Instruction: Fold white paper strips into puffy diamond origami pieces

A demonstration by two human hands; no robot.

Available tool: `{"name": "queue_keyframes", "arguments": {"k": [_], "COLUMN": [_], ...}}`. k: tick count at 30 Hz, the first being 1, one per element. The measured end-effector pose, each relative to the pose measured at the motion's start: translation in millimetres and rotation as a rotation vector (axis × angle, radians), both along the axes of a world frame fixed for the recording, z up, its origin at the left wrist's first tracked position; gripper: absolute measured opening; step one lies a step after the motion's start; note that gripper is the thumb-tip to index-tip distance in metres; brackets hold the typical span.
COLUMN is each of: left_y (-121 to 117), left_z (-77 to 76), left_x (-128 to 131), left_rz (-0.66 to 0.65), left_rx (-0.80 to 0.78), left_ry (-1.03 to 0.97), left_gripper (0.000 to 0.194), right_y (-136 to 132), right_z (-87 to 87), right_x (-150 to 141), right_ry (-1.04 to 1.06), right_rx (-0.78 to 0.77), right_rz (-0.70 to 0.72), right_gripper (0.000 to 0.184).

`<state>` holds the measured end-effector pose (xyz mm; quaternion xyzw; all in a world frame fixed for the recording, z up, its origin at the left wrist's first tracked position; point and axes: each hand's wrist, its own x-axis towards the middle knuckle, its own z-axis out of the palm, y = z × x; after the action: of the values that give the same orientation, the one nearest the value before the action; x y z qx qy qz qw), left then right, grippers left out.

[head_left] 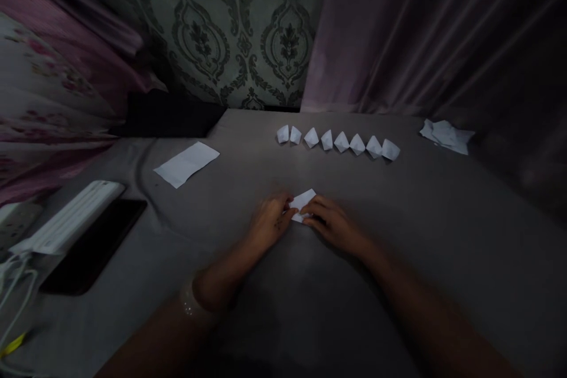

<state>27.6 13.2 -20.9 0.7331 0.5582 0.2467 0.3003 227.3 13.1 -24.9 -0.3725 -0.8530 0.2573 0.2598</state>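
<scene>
A small piece of folded white paper (pixel 303 198) lies low over the grey cloth, between my two hands. My left hand (pixel 272 218) pinches its left edge with thumb and fingers. On the other side, my right hand (pixel 332 221) has its fingers closed on the paper's right part, hiding some of it. Beyond the hands, several folded white paper shapes (pixel 341 142) stand in a row, some with pointed tops. Off to the left lies a flat white sheet of paper (pixel 186 163).
A dark phone (pixel 95 248) lies at the left beside a white power strip (pixel 77 218) with white cables (pixel 18 283). Crumpled white paper (pixel 446 136) rests at the far right. Behind the surface are a patterned wall (pixel 243 29) and a pink curtain (pixel 376 35).
</scene>
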Motion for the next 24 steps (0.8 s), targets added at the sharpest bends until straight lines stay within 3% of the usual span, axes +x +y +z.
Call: {"name": "queue_keyframes", "arguments": {"k": [6, 10, 13, 17, 24], "left_y": [-3, 3, 11, 14, 11], "left_z": [-8.6, -10.0, -4.3, 0.0, -10.3], "left_x": [-11, -28, -34, -26, -16], "left_rz": [-0.033, 0.067, 0.141, 0.086, 0.051], "left_rx": [0.047, 0.036, -0.035, -0.033, 0.034], "left_ry": [0.037, 0.003, -0.027, -0.042, -0.064], "left_gripper": [0.026, 0.031, 0.021, 0.019, 0.014], "right_y": [-6, -7, -8, -10, -13], "right_z": [1.4, 3.1, 1.8, -0.8, -2.5], "right_x": [-1, -1, -2, -4, -6], "right_ry": [-0.048, -0.077, -0.071, -0.058, -0.083], "right_rx": [0.066, 0.094, 0.097, 0.128, 0.163], "right_rz": [-0.012, -0.024, -0.045, -0.056, -0.097], "right_gripper": [0.022, 0.023, 0.022, 0.020, 0.020]}}
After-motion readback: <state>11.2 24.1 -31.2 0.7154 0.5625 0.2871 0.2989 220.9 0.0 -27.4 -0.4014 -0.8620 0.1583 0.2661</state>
